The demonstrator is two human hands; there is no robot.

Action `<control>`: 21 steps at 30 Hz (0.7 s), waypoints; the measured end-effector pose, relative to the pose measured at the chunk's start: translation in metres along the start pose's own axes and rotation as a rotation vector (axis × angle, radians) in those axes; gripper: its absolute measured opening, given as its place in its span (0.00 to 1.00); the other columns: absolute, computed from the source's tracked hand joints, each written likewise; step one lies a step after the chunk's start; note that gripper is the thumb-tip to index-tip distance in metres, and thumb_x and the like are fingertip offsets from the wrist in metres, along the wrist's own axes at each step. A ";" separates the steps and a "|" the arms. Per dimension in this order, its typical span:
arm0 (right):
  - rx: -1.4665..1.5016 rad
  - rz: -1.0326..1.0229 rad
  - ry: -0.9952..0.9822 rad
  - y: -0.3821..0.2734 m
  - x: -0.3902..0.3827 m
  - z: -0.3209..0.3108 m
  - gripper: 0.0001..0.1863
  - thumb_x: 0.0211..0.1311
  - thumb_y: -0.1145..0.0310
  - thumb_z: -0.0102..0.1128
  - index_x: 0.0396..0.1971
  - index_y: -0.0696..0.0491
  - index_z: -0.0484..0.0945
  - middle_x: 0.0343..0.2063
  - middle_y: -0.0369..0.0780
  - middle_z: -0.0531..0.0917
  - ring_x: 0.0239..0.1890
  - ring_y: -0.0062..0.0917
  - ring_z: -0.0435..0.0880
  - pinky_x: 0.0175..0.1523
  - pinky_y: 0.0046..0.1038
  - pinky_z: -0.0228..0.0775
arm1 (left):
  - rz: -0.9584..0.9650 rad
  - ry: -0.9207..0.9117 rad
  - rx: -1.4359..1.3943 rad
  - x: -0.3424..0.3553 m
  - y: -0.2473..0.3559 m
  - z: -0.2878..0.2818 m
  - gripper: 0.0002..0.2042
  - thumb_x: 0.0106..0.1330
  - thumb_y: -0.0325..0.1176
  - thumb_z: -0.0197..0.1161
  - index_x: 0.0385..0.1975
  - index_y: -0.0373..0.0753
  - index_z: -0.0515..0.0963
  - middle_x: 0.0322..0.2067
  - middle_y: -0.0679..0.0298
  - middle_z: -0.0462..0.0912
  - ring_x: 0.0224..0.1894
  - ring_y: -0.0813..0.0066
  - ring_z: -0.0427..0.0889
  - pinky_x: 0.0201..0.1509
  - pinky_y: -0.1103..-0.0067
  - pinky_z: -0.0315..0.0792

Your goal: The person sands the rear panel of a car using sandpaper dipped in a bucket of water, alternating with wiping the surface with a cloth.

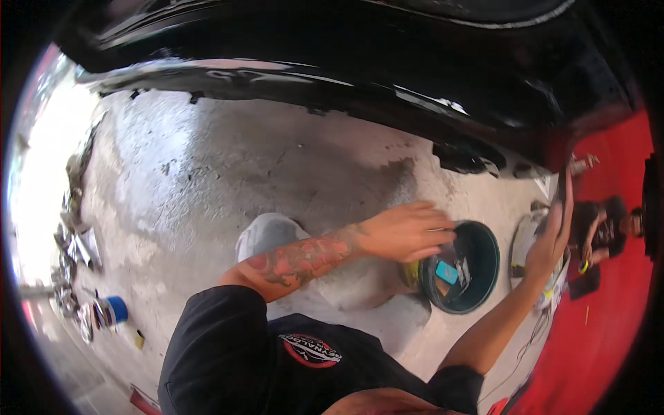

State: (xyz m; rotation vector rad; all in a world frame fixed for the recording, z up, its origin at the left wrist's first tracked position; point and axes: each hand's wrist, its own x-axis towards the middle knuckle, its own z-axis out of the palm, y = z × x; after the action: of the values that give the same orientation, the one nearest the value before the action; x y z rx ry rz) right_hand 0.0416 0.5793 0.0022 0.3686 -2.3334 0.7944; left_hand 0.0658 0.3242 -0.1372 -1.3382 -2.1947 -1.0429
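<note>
Black shirt (228,353) sits nearest; a bucket (485,250) holds a turquoise block (446,272); left hand (409,232): grip unclear; right hand (550,238): grip spread.

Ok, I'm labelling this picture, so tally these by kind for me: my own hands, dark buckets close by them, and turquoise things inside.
Hands: 2, left hand and right hand
Dark bucket: 1
Turquoise block: 1
Total: 4
</note>
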 end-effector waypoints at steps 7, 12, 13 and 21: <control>-0.194 0.450 -0.400 0.151 -0.233 0.046 0.25 0.77 0.60 0.43 0.63 0.63 0.69 0.63 0.52 0.73 0.66 0.40 0.71 0.70 0.35 0.59 | -0.242 0.282 0.735 0.053 0.013 -0.123 0.33 0.65 0.55 0.60 0.62 0.36 0.70 0.64 0.50 0.71 0.70 0.54 0.65 0.72 0.53 0.56; -0.059 0.803 -0.492 0.172 -0.311 0.061 0.26 0.77 0.55 0.45 0.60 0.61 0.73 0.55 0.54 0.79 0.58 0.47 0.78 0.63 0.38 0.66 | -0.398 0.195 0.975 0.026 -0.008 -0.166 0.37 0.67 0.62 0.54 0.64 0.35 0.69 0.65 0.53 0.71 0.69 0.58 0.67 0.73 0.60 0.57; -0.035 0.746 -0.493 0.169 -0.312 0.061 0.26 0.77 0.55 0.45 0.60 0.61 0.73 0.55 0.54 0.79 0.58 0.47 0.78 0.63 0.38 0.66 | -0.391 0.215 0.989 0.017 -0.012 -0.175 0.37 0.67 0.62 0.54 0.64 0.35 0.69 0.65 0.53 0.71 0.69 0.58 0.67 0.73 0.60 0.57; -0.212 0.860 -0.631 0.135 -0.291 0.061 0.31 0.75 0.45 0.41 0.61 0.57 0.73 0.53 0.54 0.80 0.57 0.50 0.78 0.59 0.41 0.67 | -0.602 0.242 1.209 -0.062 -0.036 -0.261 0.34 0.72 0.60 0.48 0.65 0.36 0.68 0.66 0.54 0.70 0.69 0.58 0.67 0.74 0.62 0.57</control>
State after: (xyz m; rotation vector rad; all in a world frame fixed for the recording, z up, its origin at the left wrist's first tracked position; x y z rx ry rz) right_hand 0.1730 0.6625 -0.2850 -0.6217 -3.1736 0.8658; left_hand 0.0476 0.0818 -0.0189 -0.0195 -2.3369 0.1133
